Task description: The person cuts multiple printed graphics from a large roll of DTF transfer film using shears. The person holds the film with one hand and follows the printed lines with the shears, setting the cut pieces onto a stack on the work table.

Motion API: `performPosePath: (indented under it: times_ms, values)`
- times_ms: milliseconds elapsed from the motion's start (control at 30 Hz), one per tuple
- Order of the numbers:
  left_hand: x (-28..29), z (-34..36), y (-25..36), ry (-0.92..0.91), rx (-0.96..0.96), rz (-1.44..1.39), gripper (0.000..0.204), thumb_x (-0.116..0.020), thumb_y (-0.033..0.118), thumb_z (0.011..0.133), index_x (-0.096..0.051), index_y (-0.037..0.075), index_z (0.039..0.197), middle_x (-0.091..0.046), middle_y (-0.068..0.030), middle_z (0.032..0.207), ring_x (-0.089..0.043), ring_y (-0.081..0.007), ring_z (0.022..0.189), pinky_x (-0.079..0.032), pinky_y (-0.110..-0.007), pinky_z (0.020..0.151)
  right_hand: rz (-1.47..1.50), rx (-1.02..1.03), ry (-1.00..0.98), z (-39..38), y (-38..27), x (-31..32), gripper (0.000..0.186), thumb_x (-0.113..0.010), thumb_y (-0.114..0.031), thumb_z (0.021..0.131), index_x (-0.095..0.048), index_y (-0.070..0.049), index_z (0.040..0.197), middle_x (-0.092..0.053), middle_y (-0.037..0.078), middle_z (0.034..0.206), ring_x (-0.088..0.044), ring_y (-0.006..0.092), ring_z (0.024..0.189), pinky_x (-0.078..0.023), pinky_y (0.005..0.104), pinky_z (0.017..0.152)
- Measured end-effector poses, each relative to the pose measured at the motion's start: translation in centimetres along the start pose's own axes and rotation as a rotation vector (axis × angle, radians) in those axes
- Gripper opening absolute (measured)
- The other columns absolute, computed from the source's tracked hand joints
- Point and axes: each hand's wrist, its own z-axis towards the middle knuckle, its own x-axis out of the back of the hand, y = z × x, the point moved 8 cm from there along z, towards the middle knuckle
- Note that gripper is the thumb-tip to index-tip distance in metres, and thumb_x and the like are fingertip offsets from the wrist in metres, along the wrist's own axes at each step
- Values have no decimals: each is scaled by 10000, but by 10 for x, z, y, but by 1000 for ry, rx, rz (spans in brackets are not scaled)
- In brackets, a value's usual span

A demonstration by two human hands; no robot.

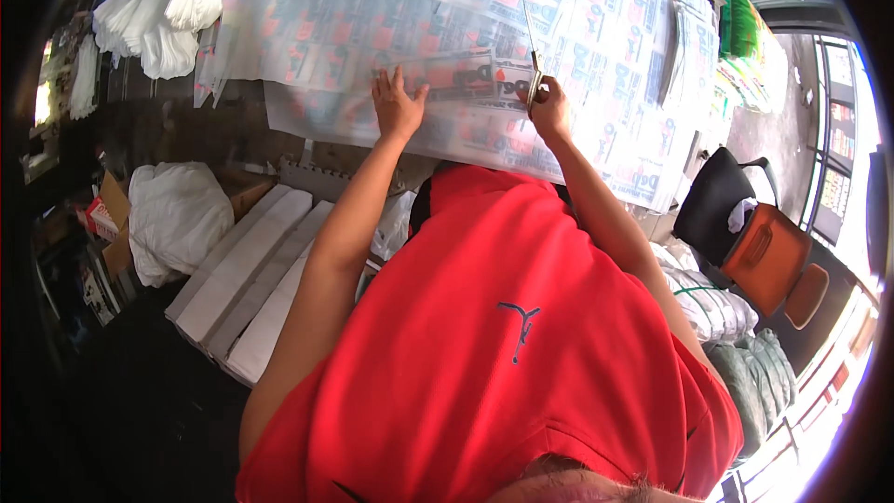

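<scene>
Printed translucent sheeting [345, 23] with blue and red repeated panels covers the table before me. My left hand [399, 110] lies on it near the front edge, fingers spread, beside the left end of a darker printed strip [453, 81]. At the strip's right end, my right hand [551, 112] is closed round the handles of a pair of scissors [535, 61]. The blades point away from me over the sheeting. Whether they stand apart or together I cannot make out.
White cloth bundles [154, 23] hang at the far left. Below them are a white sack [177, 214] and long white boxes [247, 265]. On the right stand an orange and black chair [768, 256] and wrapped bales [698, 303]. A narrow stack of strips [684, 51] lies on the table's right side.
</scene>
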Motion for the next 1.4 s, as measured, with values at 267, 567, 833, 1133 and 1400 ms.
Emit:
performPosePath:
  times_ms: [267,567,833,1133,1400]
  values:
    - [10,-6,17,28,-118,30,679,-683,414,863,-464,37,1384,-371,-323,1441,-340,-501,1328,-268,-539,1120,-40,2,-88,19,-46,-33,561,-838,-353,748,-581,-15,1115,-718,128,815,-694,269,733,-526,373,683]
    - [27,23,38,142,-187,-276,533,-707,263,874,-504,14,1300,-452,-309,1366,-402,-473,1277,-316,-528,1077,-92,148,-35,23,-111,-29,413,-791,-182,773,-598,0,1088,-713,109,756,-668,157,672,-513,313,612]
    - [21,197,164,-100,-625,-456,444,-784,226,785,-618,64,1162,-601,-127,1213,-524,-323,1181,-422,-397,1009,414,111,389,111,-59,62,333,-772,-41,749,-560,-2,1003,-681,92,706,-592,111,579,-443,280,493]
    - [-64,261,232,-559,-734,298,1019,-961,393,400,-482,134,1261,-463,-117,1260,-419,-350,1229,-376,-521,1039,-78,-142,548,97,-86,85,442,-816,-323,749,-620,-17,1002,-708,168,798,-705,331,783,-524,411,722]
    - [-76,255,235,-729,-736,253,942,-956,334,474,-459,83,1235,-619,-140,1167,-590,-309,1119,-477,-455,918,76,-118,619,3,-16,168,396,-789,-194,813,-577,20,1070,-744,131,912,-725,176,824,-541,284,723]
